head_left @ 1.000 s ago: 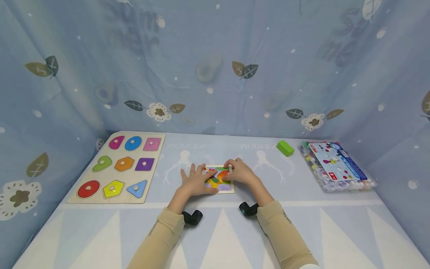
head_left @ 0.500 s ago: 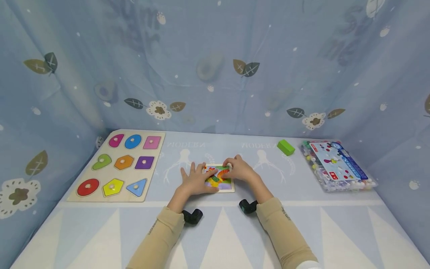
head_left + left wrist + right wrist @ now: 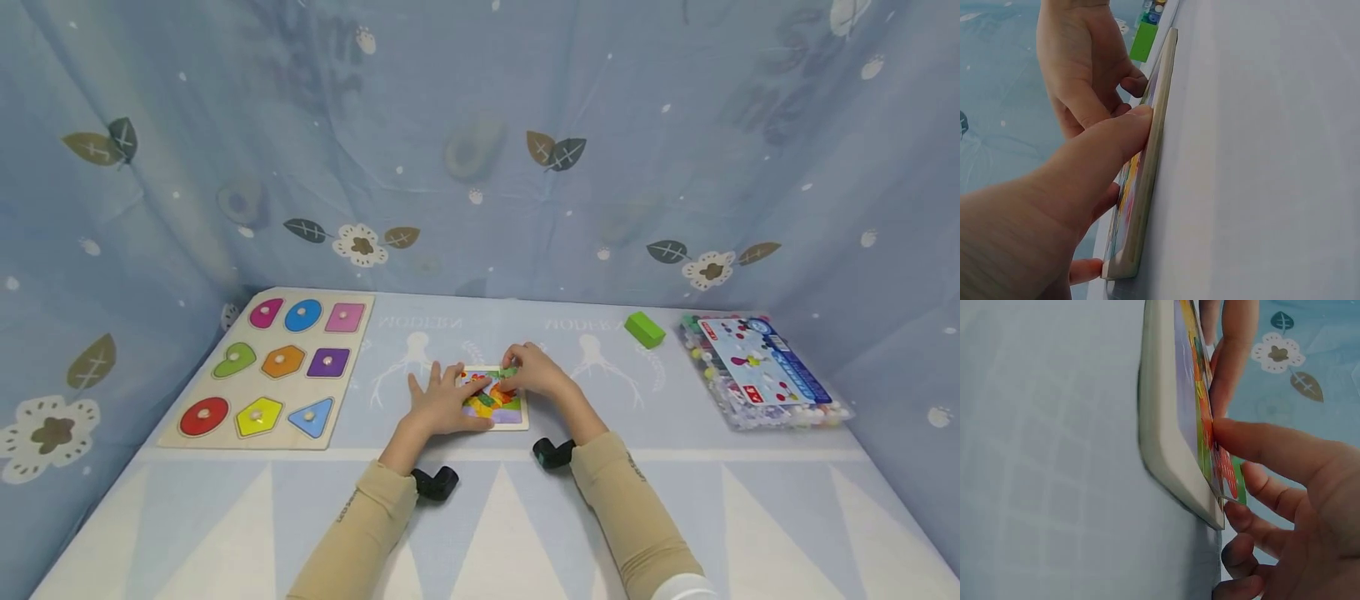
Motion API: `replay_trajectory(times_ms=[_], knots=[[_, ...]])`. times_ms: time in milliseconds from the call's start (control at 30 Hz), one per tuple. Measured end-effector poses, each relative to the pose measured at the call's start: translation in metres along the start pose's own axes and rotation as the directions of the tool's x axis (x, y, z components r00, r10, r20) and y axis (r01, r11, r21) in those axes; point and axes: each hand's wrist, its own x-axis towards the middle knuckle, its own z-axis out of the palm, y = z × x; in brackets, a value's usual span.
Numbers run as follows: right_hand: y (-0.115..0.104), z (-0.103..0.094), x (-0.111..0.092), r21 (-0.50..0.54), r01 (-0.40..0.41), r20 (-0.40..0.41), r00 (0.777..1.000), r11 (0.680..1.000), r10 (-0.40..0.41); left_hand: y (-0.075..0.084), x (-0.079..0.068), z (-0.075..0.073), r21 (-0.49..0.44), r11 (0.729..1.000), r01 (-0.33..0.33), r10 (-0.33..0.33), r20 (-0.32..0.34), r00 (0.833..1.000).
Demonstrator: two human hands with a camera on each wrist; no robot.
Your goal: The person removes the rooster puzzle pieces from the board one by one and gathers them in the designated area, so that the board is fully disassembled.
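Note:
A small wooden jigsaw puzzle (image 3: 512, 416) with a bright picture and a pale frame lies on the table between the hands. My left hand (image 3: 441, 407) rests on its left side with fingers spread; in the left wrist view the thumb (image 3: 1129, 128) presses on the near edge. At the far right corner my right hand (image 3: 538, 372) pinches a red-and-green puzzle piece (image 3: 1230, 478) between thumb and fingers. The right wrist view shows that piece tilted up, its outer end raised above the frame (image 3: 1163, 434). Part of the picture is hidden under the left hand.
A wooden shape board (image 3: 300, 392) with colourful knobbed pieces lies at the left. At the back right is a green block (image 3: 645, 330), with a clear box of beads (image 3: 761, 367) beyond it. A patterned blue curtain (image 3: 480, 150) rises behind the table.
The right fingers have lifted the puzzle piece's far edge, and its green corner now shows tilted above the board. The left hand stays in place on the puzzle.

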Motion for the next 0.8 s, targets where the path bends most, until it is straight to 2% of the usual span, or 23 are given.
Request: replay_trajectory(times_ms=[167,367,800], knots=[[0.0022,-0.0022,-0.0031,0.133,-0.034,0.004,0.999,0.991,0.033,0.0010,-0.0005,0.0002,-0.005,1.000,-0.007,0.007,-0.007,1.000],[0.0069,-0.0055,-0.0071,0.287,-0.104,-0.007,0.994,0.952,0.110,0.0012,-0.0016,-0.0007,-0.002,1.000,-0.005,0.005,-0.004,1.000],[0.0085,-0.0080,-0.0088,0.349,-0.089,-0.011,0.995,0.933,0.099,0.0014,-0.0031,-0.0027,-0.011,1.000,-0.011,0.011,0.011,1.000]])
